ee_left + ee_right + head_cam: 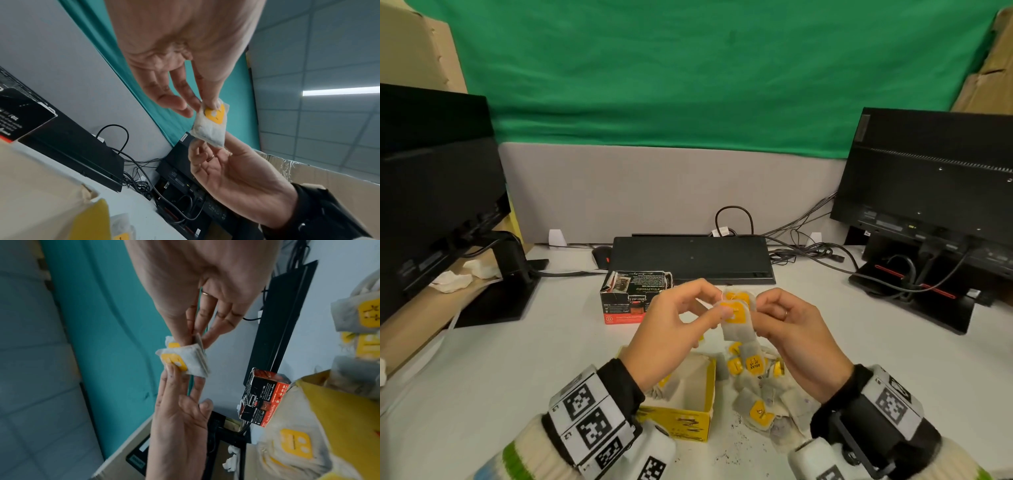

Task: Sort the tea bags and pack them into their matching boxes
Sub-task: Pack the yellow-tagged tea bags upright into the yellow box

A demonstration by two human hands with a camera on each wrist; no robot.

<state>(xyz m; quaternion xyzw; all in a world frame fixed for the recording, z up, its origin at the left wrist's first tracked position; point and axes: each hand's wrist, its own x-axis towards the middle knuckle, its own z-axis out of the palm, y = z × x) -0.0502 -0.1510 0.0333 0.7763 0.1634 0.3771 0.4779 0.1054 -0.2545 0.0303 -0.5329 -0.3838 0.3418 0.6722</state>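
Note:
Both hands hold a small stack of yellow-tagged tea bags [736, 310] up above the table. My left hand [720, 305] pinches its left edge, with the thumb on the front tag [214, 115]. My right hand [758, 305] pinches the stack's other edge [198, 344]. Beneath the hands, an open yellow box [688, 416] holds a few bags. To its right lies a loose pile of yellow-tagged tea bags [756, 407]. A black and red tea box [631, 298] stands farther back, left of the hands.
A black keyboard [691, 257] lies behind the boxes, with a mouse [601, 255] at its left end. Monitors stand at the left [438, 192] and right [928, 185], and cables [808, 250] trail between them. Crumpled tissues [452, 281] lie at the left, and tea crumbs [736, 442] dot the table near me.

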